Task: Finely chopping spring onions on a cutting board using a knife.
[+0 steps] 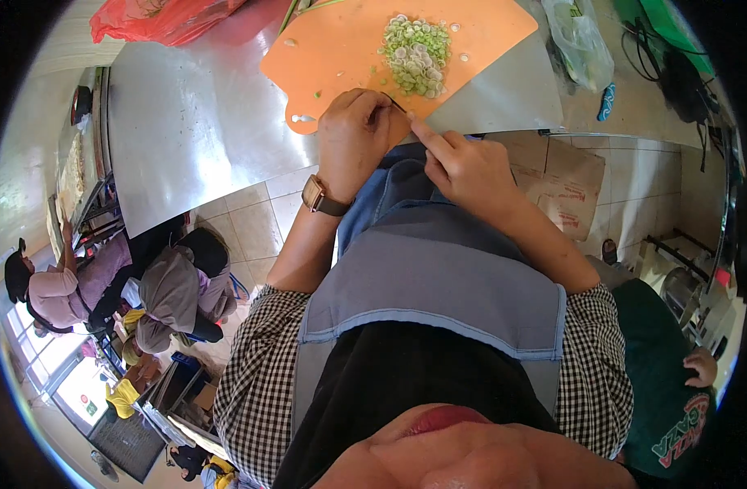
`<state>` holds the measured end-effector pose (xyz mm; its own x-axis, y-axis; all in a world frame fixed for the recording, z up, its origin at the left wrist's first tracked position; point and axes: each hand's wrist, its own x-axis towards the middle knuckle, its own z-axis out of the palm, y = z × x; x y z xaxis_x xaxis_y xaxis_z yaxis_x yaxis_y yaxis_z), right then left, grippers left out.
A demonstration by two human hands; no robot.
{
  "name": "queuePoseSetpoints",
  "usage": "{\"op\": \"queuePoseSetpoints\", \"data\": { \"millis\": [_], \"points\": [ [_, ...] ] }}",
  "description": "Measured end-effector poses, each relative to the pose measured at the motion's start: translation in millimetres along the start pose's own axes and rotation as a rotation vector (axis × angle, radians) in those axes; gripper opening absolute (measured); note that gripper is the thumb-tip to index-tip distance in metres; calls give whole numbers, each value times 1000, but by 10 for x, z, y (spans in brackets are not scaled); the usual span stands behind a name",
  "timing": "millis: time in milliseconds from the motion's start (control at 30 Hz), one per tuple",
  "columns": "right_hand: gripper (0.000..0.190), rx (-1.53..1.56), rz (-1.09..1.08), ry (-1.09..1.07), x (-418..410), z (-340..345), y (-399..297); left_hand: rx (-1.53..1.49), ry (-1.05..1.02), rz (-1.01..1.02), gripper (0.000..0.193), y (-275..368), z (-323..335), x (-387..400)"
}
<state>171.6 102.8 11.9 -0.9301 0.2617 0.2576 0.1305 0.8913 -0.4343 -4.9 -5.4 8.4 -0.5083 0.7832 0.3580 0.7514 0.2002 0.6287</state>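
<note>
My left hand [355, 125], with a watch [314, 194] on its wrist, rests with curled fingers at the near edge of an orange cutting board [343, 46]. Whatever its fingers may hold is hidden from above. My right hand [471, 165] is curled to the right of it, index finger stretched forward along a thin dark blade [396, 102], apparently a knife seen edge-on. The blade's tip end lies against my left fingers. Just beyond both hands is a heap of thinly sliced pale green and white vegetable [416, 58], perhaps scallion or lemongrass, with stray pieces around it.
A red plastic bag [165, 21] lies at the far left of the metal table [184, 134]. To the right are a clear plastic bag [578, 46], a blue patterned handle [606, 102] and a black cable bundle [685, 85]. Other people stand at left and close behind on the right.
</note>
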Motion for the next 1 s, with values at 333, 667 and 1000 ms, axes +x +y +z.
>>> {"op": "queuePoseSetpoints", "data": {
  "millis": [333,667,1000],
  "points": [
    [58,-15,46,45,-25,-103,-11,82,-5,15,6,15,-2,3],
    [54,16,9,70,22,-53,-52,61,-18,3,8,-1,-11,2],
    [59,2,-24,32,69,-7,22,29,-17,-4,6,6,-35,26]
  ]
}}
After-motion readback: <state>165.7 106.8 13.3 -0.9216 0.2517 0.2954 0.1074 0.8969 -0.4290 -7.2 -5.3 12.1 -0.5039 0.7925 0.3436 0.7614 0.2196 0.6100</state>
